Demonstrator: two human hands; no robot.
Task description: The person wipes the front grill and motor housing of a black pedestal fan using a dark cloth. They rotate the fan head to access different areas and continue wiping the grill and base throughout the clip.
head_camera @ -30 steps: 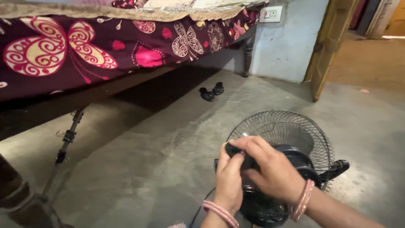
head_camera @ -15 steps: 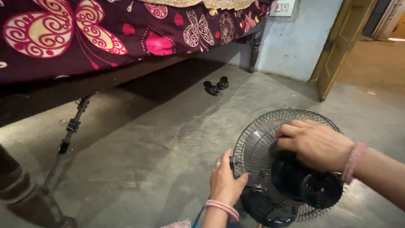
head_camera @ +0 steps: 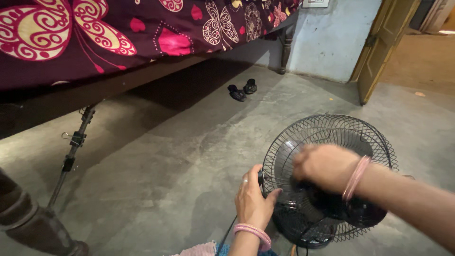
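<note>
The left hand (head_camera: 252, 199) grips the left rim of a small black table fan (head_camera: 327, 178), thumb hooked across the wire guard and fingers curled round the edge where a small dark clip or knob sits; it is closed on the fan, not spread. The right hand (head_camera: 322, 167) lies over the back of the guard, above the motor housing, but it is blurred, so I cannot tell whether its fingers are pinching something or only pressing on the wire. The fan stands low on the grey concrete floor (head_camera: 166, 156), close in front of the person, its round base (head_camera: 303, 232) just beside the left wrist and a dark cord (head_camera: 226, 235) running off toward the bottom edge. Well apart, a pair of dark sandals (head_camera: 242, 90) sits near a bed (head_camera: 95, 42) draped in a maroon butterfly-print sheet, and a wooden door (head_camera: 379, 47) stands open at the right. To handle the guard well, the left hand should hold the rim steady so the light fan does not tip or swivel on its base, while the right works with the fingertips rather than the palm, since thin wires bend easily. Both bangled wrists are best kept clear of the mesh gaps.
</note>
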